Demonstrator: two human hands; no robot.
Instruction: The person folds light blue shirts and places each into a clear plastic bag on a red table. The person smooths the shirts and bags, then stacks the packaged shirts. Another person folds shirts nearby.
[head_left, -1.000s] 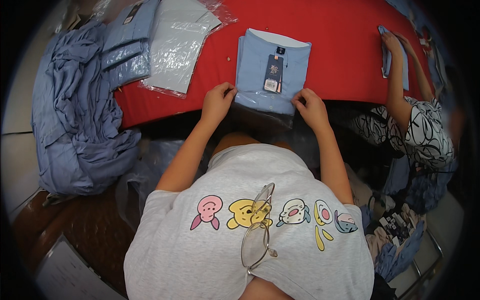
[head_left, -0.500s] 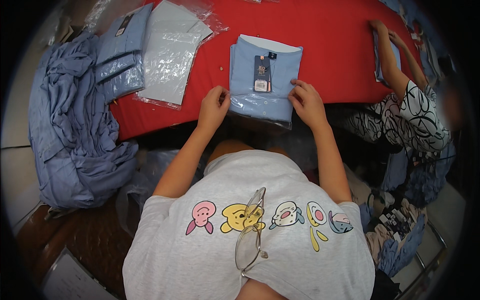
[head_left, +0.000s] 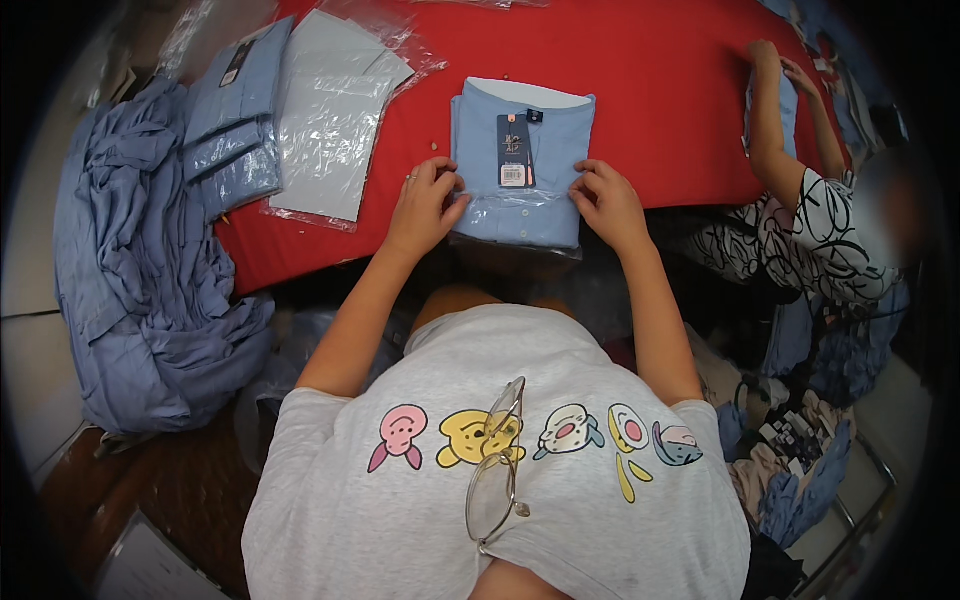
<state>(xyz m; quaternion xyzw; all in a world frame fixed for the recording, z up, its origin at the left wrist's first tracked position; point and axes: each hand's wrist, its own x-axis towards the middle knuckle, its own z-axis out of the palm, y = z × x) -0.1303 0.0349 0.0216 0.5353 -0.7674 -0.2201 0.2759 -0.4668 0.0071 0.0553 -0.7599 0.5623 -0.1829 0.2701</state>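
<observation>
A folded light-blue shirt (head_left: 555, 140) lies at the near edge of the red-covered table, its collar end pointing away from me. A dark hang tag (head_left: 514, 150) with a pale label rests on its front. Clear plastic bag film (head_left: 490, 212) covers the lower part of the shirt, while the collar end is outside it. At the left side of the shirt, my left hand (head_left: 428, 206) pinches the bag's edge between thumb and fingers. My right hand (head_left: 608, 205) pinches the film on the opposite side, its fingers bent at the shirt's edge.
Bagged blue shirts (head_left: 232, 130) and clear bags with pale boards (head_left: 330, 145) lie on the table's left. A heap of blue cloth (head_left: 150, 270) hangs beside them. At the right, a co-worker's arms (head_left: 772, 120) handle another blue garment. Loose clothes (head_left: 800, 460) lie lower right.
My left hand has closed in on the bag's left edge, and my right hand has shifted slightly along the right edge. The whole view has moved a little.
</observation>
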